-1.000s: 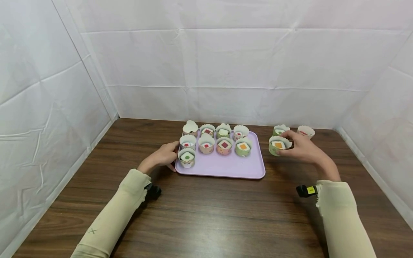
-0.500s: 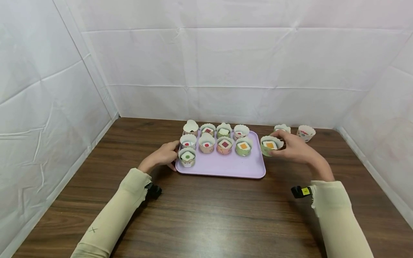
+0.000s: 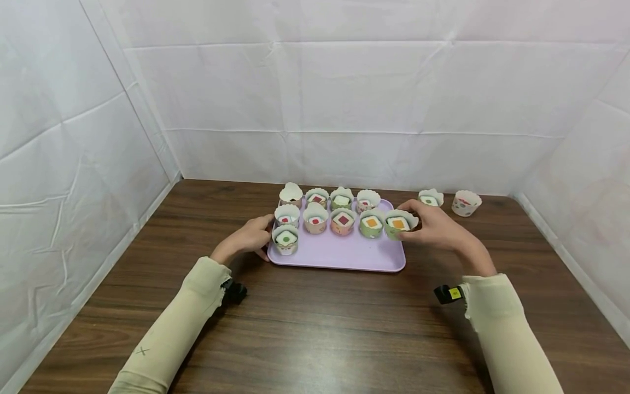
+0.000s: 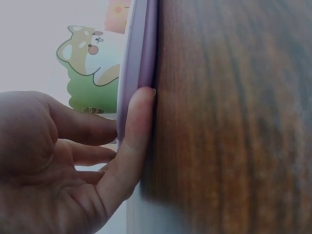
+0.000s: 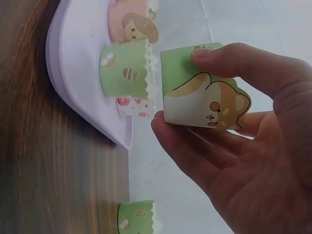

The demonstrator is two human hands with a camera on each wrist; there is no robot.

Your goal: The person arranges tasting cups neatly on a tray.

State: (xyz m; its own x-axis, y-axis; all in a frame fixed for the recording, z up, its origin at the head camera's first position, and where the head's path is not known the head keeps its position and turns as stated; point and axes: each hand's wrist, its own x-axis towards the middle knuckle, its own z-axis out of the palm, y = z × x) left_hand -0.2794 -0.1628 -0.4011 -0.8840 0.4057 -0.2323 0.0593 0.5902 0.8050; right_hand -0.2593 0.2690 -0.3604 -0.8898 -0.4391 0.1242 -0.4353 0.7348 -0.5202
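Observation:
My right hand holds a green paper baking cup by its side, over the right edge of the lilac tray. Inside the cup lies a white piece with an orange square on top. Seen from the right wrist, the held cup has a cartoon dog on its wall and hangs clear above the tray. A similar green cup stands on the tray just left of it. At the tray's left edge my left hand grips the rim, thumb against the outer wall in the left wrist view.
Several filled baking cups fill the tray's back rows, with one cup at front left. Beyond the tray, a green cup and a white patterned cup stand at back right. White sheeting walls in the wooden table.
My right hand has carried the green cup leftward, from the table right of the tray to over its right edge. My left hand has stayed at the tray's left side.

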